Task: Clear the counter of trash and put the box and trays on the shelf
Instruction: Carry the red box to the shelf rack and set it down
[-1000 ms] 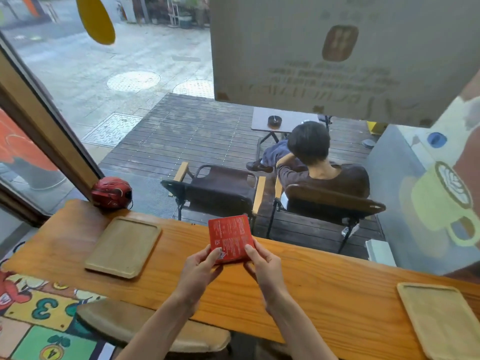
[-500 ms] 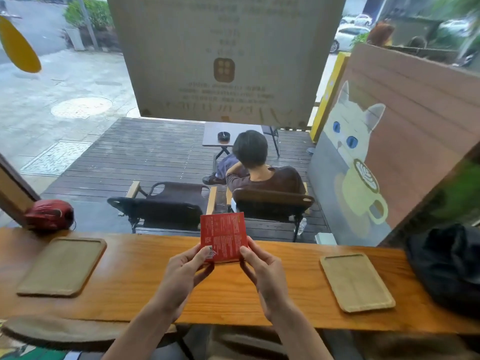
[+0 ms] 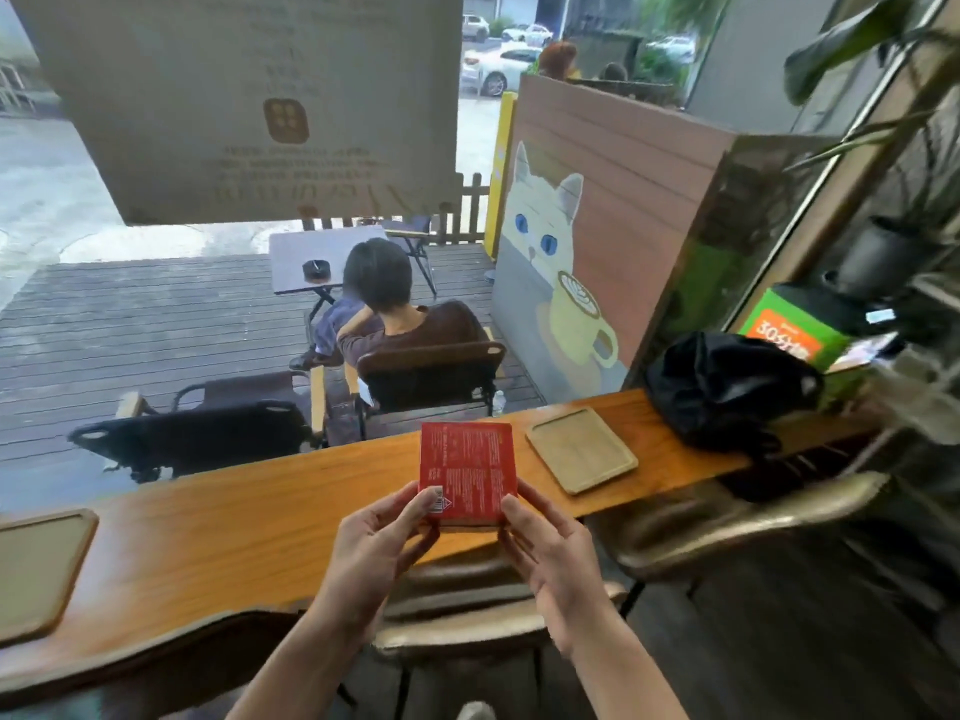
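Both hands hold the red box (image 3: 467, 472) upright above the wooden counter (image 3: 249, 527), its printed flat face toward the camera and its slightly longer axis vertical: the left hand (image 3: 374, 550) pinches the lower left corner with its thumb on the face, and the right hand (image 3: 550, 556) grips the lower right edge. The box's white print is too fine to read, though a small barcode shows at its lower left. 2 wooden trays lie flat on the counter, the right tray (image 3: 581, 448) just beside the box and the left tray (image 3: 36, 569) cut off by the frame edge, while a green sign (image 3: 789, 332) behind a black bag (image 3: 727, 387) reads "30" plus blurred characters.

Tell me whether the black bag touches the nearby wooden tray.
Apart. The head view shows bare counter between the black bag and the rectangular wooden tray.
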